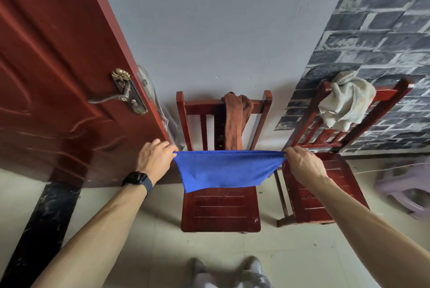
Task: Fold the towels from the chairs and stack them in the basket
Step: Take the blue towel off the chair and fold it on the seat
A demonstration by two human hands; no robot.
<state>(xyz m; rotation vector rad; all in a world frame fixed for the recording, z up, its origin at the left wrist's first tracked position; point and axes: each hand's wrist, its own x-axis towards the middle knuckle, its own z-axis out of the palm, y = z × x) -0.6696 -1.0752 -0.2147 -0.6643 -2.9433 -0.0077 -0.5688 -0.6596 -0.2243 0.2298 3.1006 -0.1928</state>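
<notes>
Blue towel (225, 171): where is it, who's got it? (A)

Held in the air over the seat of the near chair (221, 211). Left hand (154, 159) pinches one top corner and right hand (302, 164) pinches the other, fingers curled onto the cloth. (B)

Why spread that wide? (A)

It pulls the top edge taut, so the cloth hangs flat and the corners can line up for a fold. The top edge looks doubled, so probably one fold is in already. I can't tell if the lower edge touches the seat. (B)

Others? (A)

Brown towel (235, 122) is draped over that chair's back rail, right behind the blue one. Pale towel (344, 104) is bunched on the back rail of the second chair (325, 194), to the right against the brick-pattern wall (384, 32). Both unfolded. (B)

Basket? (A)

Not in view. A lilac stool (404, 190) is far right and a red door (58, 78) is open on the left. My guess is the task is early, with two towels untouched. (B)
</notes>
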